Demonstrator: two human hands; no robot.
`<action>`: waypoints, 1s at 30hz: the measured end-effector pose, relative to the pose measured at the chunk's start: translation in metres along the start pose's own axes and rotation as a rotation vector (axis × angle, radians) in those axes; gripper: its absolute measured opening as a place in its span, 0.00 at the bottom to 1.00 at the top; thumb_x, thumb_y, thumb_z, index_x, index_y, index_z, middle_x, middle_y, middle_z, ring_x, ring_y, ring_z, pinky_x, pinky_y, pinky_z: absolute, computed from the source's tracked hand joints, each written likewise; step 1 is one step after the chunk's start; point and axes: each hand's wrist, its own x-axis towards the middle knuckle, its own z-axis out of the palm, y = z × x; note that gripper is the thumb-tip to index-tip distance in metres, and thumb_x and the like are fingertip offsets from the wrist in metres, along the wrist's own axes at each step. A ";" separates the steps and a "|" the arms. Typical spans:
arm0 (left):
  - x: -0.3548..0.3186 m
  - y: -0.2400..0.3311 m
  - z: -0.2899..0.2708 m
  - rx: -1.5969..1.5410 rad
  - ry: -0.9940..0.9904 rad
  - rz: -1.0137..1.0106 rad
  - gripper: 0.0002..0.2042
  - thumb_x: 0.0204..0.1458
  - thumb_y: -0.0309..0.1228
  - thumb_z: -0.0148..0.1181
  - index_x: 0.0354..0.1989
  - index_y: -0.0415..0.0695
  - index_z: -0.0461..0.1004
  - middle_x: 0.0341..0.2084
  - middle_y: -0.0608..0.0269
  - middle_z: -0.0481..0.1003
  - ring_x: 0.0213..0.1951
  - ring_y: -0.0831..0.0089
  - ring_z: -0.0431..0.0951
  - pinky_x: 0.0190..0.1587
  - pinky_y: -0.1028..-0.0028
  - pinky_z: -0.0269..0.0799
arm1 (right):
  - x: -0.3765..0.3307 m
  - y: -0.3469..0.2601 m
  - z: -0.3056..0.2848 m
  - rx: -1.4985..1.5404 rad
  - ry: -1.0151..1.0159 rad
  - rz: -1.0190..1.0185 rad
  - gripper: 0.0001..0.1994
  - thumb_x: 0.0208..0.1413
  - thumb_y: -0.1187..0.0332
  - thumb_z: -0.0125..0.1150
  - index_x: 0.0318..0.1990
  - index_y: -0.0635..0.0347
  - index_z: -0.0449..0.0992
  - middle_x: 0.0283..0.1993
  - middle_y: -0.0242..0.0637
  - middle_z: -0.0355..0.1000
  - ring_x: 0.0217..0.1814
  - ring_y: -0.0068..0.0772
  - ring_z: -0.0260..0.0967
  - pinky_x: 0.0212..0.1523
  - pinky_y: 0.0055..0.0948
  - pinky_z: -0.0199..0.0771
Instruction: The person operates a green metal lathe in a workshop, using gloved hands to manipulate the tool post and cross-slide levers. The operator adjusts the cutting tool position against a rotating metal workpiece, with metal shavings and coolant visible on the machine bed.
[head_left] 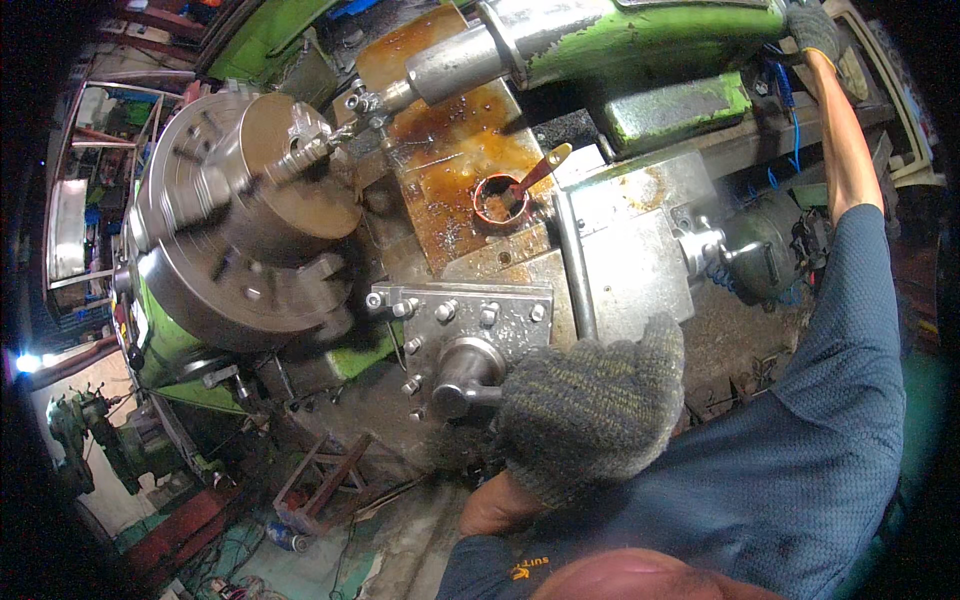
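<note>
In a dark knitted glove, my left hand is closed beside the lathe's square tool post, over the lower end of a metal rod and close to the post's central lever hub. What its fingers hold is hidden. Stretched to the far right, my gloved right hand grips the back end of the green tailstock, at its handwheel. A drill chuck sticks out of the tailstock quill, facing a round metal workpiece. The large lathe chuck around it looks blurred.
A red cup with a brush in it stands on the oily brown plate. The cross-slide handle assembly juts out below my right arm. A metal stand and a blue can are on the floor.
</note>
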 end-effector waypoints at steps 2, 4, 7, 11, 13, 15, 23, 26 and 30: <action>-0.002 -0.001 -0.005 0.011 0.000 -0.015 0.27 0.51 0.41 0.61 0.58 0.38 0.75 0.22 0.62 0.73 0.21 0.64 0.75 0.20 0.57 0.67 | 0.000 -0.011 0.003 0.070 -0.004 -0.011 0.19 0.51 0.66 0.56 0.46 0.71 0.77 0.45 0.64 0.79 0.48 0.61 0.80 0.51 0.44 0.79; 0.001 -0.003 -0.001 0.003 -0.003 -0.001 0.27 0.51 0.41 0.61 0.58 0.38 0.75 0.22 0.62 0.73 0.21 0.64 0.75 0.20 0.57 0.67 | -0.002 -0.003 -0.001 0.035 0.012 -0.024 0.19 0.51 0.65 0.56 0.47 0.71 0.77 0.44 0.63 0.79 0.48 0.60 0.80 0.52 0.43 0.78; 0.001 -0.004 0.004 -0.009 -0.006 0.011 0.27 0.51 0.41 0.61 0.58 0.38 0.76 0.22 0.62 0.72 0.21 0.64 0.75 0.20 0.57 0.67 | -0.003 0.004 -0.003 -0.028 0.008 -0.022 0.20 0.52 0.64 0.57 0.47 0.72 0.77 0.44 0.62 0.79 0.48 0.60 0.80 0.52 0.41 0.78; -0.001 -0.001 -0.005 0.008 -0.006 -0.006 0.27 0.52 0.41 0.61 0.58 0.38 0.76 0.22 0.62 0.72 0.21 0.64 0.75 0.20 0.57 0.67 | -0.001 -0.005 0.002 -0.211 -0.006 -0.243 0.20 0.52 0.62 0.58 0.45 0.72 0.77 0.44 0.58 0.80 0.48 0.57 0.80 0.52 0.38 0.77; 0.002 -0.003 0.001 -0.004 -0.010 0.003 0.27 0.52 0.41 0.61 0.58 0.38 0.76 0.22 0.62 0.72 0.21 0.64 0.75 0.20 0.57 0.67 | 0.001 0.002 0.002 -0.072 -0.006 -0.092 0.19 0.52 0.62 0.58 0.44 0.71 0.78 0.45 0.57 0.80 0.49 0.56 0.79 0.52 0.38 0.77; 0.003 -0.002 0.003 -0.009 -0.013 0.011 0.27 0.52 0.41 0.61 0.58 0.38 0.76 0.21 0.62 0.72 0.21 0.64 0.75 0.20 0.57 0.67 | 0.000 0.005 0.001 -0.012 0.008 -0.027 0.19 0.52 0.61 0.58 0.43 0.71 0.78 0.45 0.57 0.79 0.49 0.55 0.79 0.51 0.38 0.76; 0.001 -0.002 -0.004 0.000 -0.010 -0.001 0.26 0.52 0.40 0.61 0.58 0.38 0.76 0.21 0.62 0.72 0.21 0.64 0.75 0.20 0.57 0.67 | -0.002 -0.004 0.004 0.006 0.052 -0.040 0.19 0.50 0.63 0.58 0.43 0.70 0.78 0.40 0.59 0.79 0.45 0.59 0.80 0.49 0.42 0.77; 0.000 -0.003 -0.005 -0.002 -0.003 -0.002 0.26 0.52 0.40 0.61 0.58 0.38 0.76 0.21 0.62 0.72 0.21 0.64 0.75 0.20 0.57 0.68 | 0.000 -0.003 0.006 0.006 0.064 -0.079 0.18 0.49 0.63 0.59 0.42 0.70 0.78 0.38 0.59 0.79 0.44 0.61 0.79 0.50 0.43 0.77; 0.003 -0.003 -0.001 -0.013 -0.003 0.017 0.26 0.52 0.40 0.61 0.58 0.39 0.76 0.21 0.62 0.72 0.21 0.64 0.75 0.20 0.57 0.68 | 0.001 0.005 0.004 -0.043 0.041 -0.057 0.18 0.49 0.61 0.59 0.41 0.69 0.79 0.43 0.59 0.79 0.47 0.59 0.78 0.51 0.41 0.76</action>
